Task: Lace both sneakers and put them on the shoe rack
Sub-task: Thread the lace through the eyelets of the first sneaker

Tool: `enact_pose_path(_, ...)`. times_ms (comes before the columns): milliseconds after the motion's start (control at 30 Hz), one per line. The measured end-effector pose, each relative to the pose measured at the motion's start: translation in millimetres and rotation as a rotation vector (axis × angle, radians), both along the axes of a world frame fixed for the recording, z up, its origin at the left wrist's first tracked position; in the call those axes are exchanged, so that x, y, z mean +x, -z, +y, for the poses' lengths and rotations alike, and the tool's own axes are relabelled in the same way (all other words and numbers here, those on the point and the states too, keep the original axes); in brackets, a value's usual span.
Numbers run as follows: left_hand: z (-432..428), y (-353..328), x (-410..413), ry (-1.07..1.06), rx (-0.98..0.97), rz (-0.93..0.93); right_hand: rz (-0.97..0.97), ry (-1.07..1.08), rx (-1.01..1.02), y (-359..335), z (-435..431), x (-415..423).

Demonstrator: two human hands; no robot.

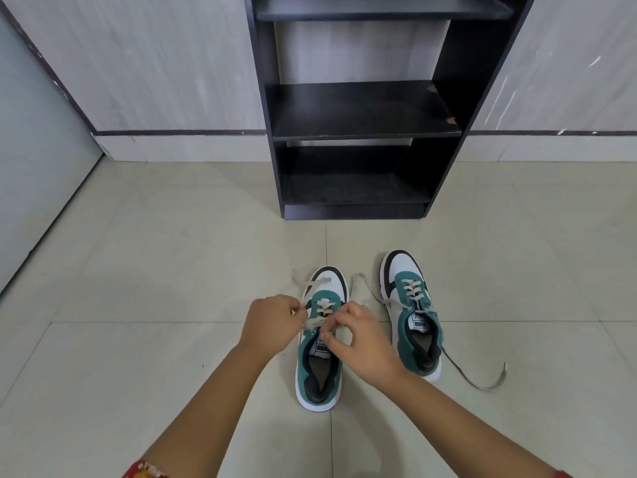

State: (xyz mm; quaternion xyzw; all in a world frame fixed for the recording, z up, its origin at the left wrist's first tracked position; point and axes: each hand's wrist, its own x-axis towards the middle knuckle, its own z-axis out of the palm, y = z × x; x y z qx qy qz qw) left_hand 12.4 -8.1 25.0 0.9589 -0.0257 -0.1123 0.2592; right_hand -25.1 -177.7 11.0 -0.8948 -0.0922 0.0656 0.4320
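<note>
Two teal, white and black sneakers stand on the floor, toes pointing away from me. Over the left sneaker [319, 370] both my hands work its grey lace [319, 307]. My left hand [275, 322] pinches one lace strand at the shoe's left side. My right hand [362, 339] pinches the lace above the tongue. Loose lace ends trail past the toe. The right sneaker [412, 315] stands apart to the right, laced through its eyelets, its ends untied and one long end [482, 382] trailing on the floor. The black shoe rack [362, 112] stands ahead with bare shelves.
The rack stands against a pale marbled wall [172, 63] with a dark skirting stripe. A grey door or panel [34, 150] is on the left. The floor is light beige tile [172, 270].
</note>
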Motion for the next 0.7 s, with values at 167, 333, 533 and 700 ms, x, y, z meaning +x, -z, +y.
enact_pose_path(167,-4,-24,1,0.066,-0.067,0.332,-0.079,-0.040,-0.193,9,9,-6)
enact_pose_path(333,-4,-23,-2,0.192,0.030,0.104,-0.040,0.045,0.062,13,16,-6)
enact_pose_path(533,-1,-18,-4,0.198,-0.081,0.007,-0.089,0.114,-0.020,13,12,3)
enact_pose_path(700,-1,-12,-3,0.190,-0.073,0.028,-0.110,0.046,-0.016,15,16,6)
